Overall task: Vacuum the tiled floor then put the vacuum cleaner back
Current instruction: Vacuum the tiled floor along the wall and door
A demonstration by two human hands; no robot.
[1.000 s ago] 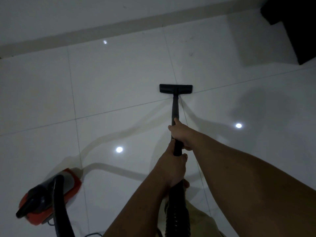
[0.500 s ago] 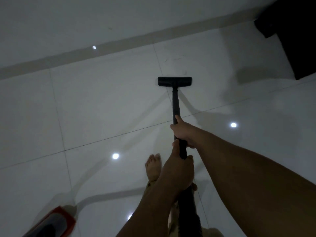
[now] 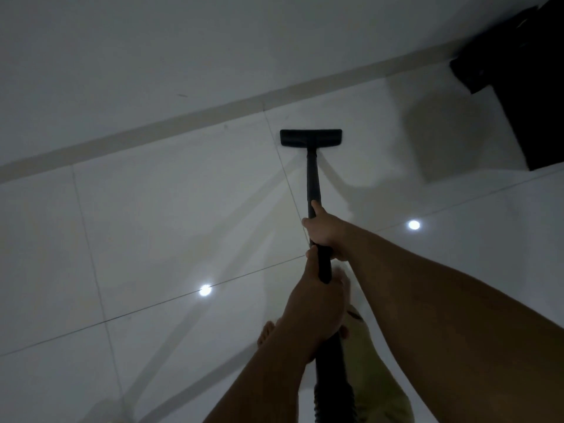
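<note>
— What's the room like around me?

— Dim. Under me the floor point(image 3: 171, 215) is glossy pale tile with thin dark grout lines. Two round light glints sit on it, one point(image 3: 205, 290) at 7 o'clock from centre, one point(image 3: 413, 225) at 3 o'clock.

— And further out?

— A plain pale wall point(image 3: 152, 56) fills 12 o'clock, meeting the tiles along a beige skirting point(image 3: 189, 123) that slants up to the right. At 2 o'clock stands a black cabinet point(image 3: 525, 96); I can't tell what kind. Soft shadows streak the tiles.

Nozzle point(image 3: 310, 138) on floor point(image 3: 158, 227) near baseboard point(image 3: 171, 129), cabinet point(image 3: 528, 96) right
</note>
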